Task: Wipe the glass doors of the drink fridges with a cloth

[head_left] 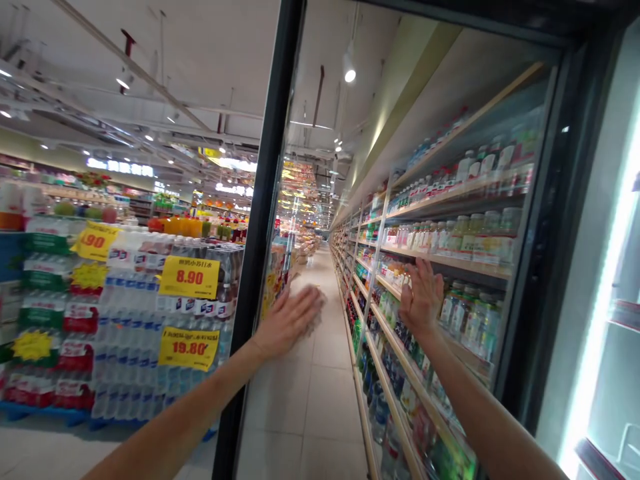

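A tall glass door (pixel 320 400) in a black frame (pixel 265 167) stands before me. My left hand (pixel 290 320) is held at the glass near the frame's left side, its fingers stretched out to the right and slightly blurred. A pale smear at those fingertips may be the hand's reflection; I cannot make out anything held. My right hand (pixel 423 300) is raised on the right half of the pane, palm forward and fingers spread upward, with nothing in it. Whether either palm presses on the glass, I cannot tell.
Shelves of bottled drinks (pixel 470 233) run into the distance, seen in or through the pane, beside a tiled aisle. At the far right is a lit cooler interior (pixel 600 333). Stacked water packs (pixel 130 333) with yellow price signs (pixel 189 277) stand at the left.
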{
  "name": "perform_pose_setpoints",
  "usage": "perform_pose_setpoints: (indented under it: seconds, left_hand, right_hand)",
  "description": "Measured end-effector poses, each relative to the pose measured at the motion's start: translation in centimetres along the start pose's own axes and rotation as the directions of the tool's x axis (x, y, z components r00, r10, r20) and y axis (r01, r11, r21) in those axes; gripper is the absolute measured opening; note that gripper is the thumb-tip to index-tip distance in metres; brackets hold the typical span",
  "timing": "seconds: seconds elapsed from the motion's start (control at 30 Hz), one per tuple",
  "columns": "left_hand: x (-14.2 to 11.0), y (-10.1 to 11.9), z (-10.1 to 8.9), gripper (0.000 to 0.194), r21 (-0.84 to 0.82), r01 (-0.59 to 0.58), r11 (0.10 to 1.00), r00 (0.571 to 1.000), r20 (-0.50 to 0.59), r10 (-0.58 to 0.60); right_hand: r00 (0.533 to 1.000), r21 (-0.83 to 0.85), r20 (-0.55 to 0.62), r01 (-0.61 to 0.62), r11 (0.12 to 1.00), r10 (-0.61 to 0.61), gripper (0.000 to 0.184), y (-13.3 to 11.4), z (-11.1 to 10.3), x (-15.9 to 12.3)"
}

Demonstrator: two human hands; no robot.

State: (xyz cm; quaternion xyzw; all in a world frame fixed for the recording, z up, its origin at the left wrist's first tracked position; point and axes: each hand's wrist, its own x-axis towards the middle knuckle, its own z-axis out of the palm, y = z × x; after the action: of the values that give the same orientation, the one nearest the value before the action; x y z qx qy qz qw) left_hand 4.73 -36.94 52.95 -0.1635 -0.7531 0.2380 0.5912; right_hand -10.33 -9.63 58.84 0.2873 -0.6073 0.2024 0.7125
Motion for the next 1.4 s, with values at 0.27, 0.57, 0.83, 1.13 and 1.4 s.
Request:
perform_pose_setpoints:
  seconds: [0.27, 0.57, 0.83, 1.13, 1.4]
  left_hand:
    - [-0.2, 0.0, 0.2, 0.043, -0.027, -0.133, 0.991, 0.990, 0.032, 0.134]
    - [1.6, 2.2, 0.7, 0.043, -0.024, -0.325, 0.945, 0.942, 0.083, 0.326]
    - [5.4, 1.2, 1.3, 0.044, -0.008, -0.068, 0.998, 0.997, -0.038, 0.068]
    - [5.7, 0.9, 1.2, 0.043, 0.000, 0.025, 1.000, 0.999, -0.042, -0.025]
    - [6.7, 1.2, 0.9, 0.040, 0.023, -0.021, 1.000, 0.999, -0.027, 0.022]
  right_hand:
    - [1.000, -0.006, -0.007, 0.011, 1.000, -0.011, 0.046, 0.0, 0.1, -0.1]
    - [1.000, -0.017, -0.013, 0.012, 1.000, -0.012, 0.045, 0.2, 0.1, -0.1]
    - [1.000, -0.015, -0.010, 0.010, 1.000, -0.010, 0.047, 0.4, 0.3, -0.2]
    - [1.000, 0.004, -0.016, 0.007, 1.000, -0.007, 0.044, 0.2, 0.1, 0.0]
    - [1.000, 0.002, -0.012, 0.005, 1.000, -0.005, 0.045, 0.2, 0.0, 0.0]
